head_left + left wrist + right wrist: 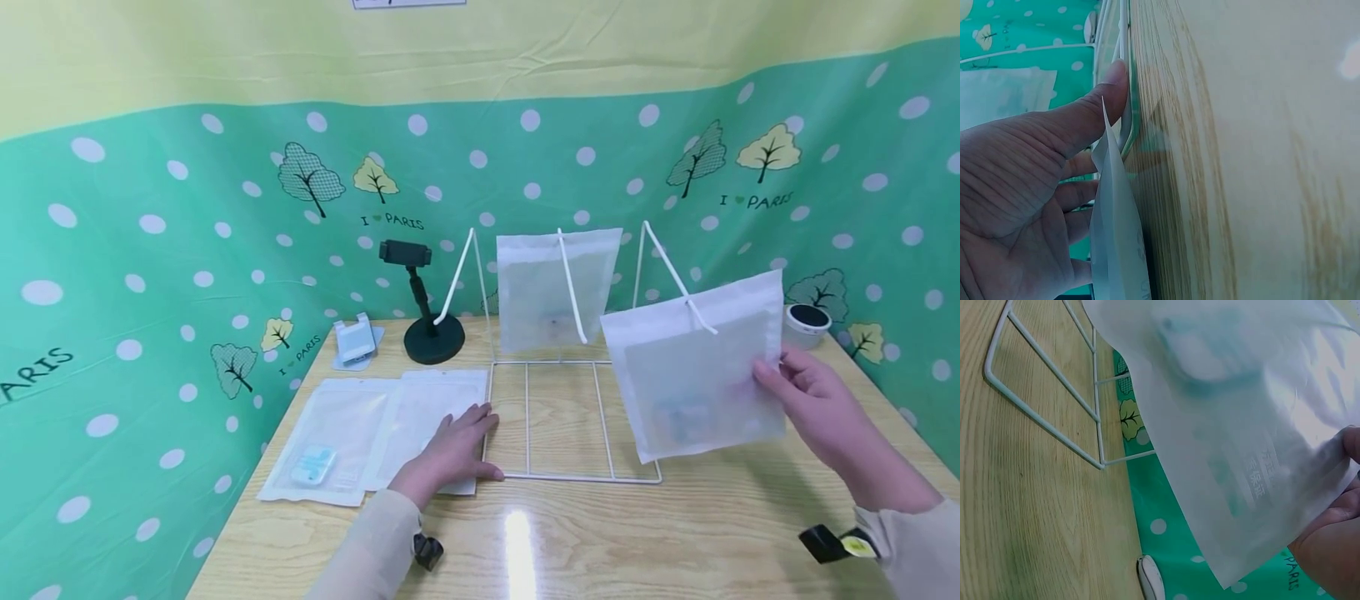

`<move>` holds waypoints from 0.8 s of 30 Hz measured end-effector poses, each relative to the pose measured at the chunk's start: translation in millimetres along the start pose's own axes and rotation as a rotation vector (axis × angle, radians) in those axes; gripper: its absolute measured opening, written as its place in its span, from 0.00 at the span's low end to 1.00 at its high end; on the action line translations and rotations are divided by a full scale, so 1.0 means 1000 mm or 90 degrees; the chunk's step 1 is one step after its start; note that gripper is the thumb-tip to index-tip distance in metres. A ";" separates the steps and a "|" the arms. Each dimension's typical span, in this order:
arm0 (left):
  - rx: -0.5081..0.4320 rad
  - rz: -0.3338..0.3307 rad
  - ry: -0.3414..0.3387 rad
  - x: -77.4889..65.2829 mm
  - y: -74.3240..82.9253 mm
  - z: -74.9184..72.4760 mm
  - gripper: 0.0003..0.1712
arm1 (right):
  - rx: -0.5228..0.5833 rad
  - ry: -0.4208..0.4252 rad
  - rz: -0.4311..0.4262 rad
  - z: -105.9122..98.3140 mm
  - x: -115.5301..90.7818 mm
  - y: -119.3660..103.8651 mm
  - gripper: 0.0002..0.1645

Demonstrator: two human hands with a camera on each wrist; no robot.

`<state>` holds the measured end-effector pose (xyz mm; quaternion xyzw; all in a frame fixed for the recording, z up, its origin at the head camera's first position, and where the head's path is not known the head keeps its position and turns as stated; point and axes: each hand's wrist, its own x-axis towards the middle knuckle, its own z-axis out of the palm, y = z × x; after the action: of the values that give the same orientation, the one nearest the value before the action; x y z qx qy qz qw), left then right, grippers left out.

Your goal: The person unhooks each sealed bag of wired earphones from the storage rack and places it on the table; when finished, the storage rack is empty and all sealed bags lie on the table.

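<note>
My right hand (821, 404) pinches the right edge of a frosted white zip pouch (697, 367) with thumb and fingers. A hook on the right of a white wire display rack (577, 479) passes through that pouch's top, and it hangs tilted. A small pale-blue item shows dimly inside; the right wrist view has printed lettering on the pouch (1235, 444). On the rack's front left corner rests my left hand (457, 446), fingers and thumb extended against the wire. Another frosted pouch (551, 292) hangs from the middle hook. The left hook (453, 287) carries nothing.
Two flat pouches lie left of the rack: one (330, 442) with a pale-blue item, the other (427, 408) partly under my left forearm. Behind them stand a black phone stand (433, 337) and a blue-white holder (356, 342). A white round container (806, 325) is at back right.
</note>
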<state>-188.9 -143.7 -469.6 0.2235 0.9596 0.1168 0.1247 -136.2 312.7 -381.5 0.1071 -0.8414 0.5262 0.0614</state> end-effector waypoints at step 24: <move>0.007 0.009 0.014 -0.001 -0.001 0.001 0.53 | 0.304 0.111 -0.193 -0.022 -0.049 -0.014 0.21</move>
<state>-188.4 -145.2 -470.7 0.2296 0.9600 0.1147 0.1121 -86.0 332.1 -370.2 0.1974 -0.6599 0.7012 0.1840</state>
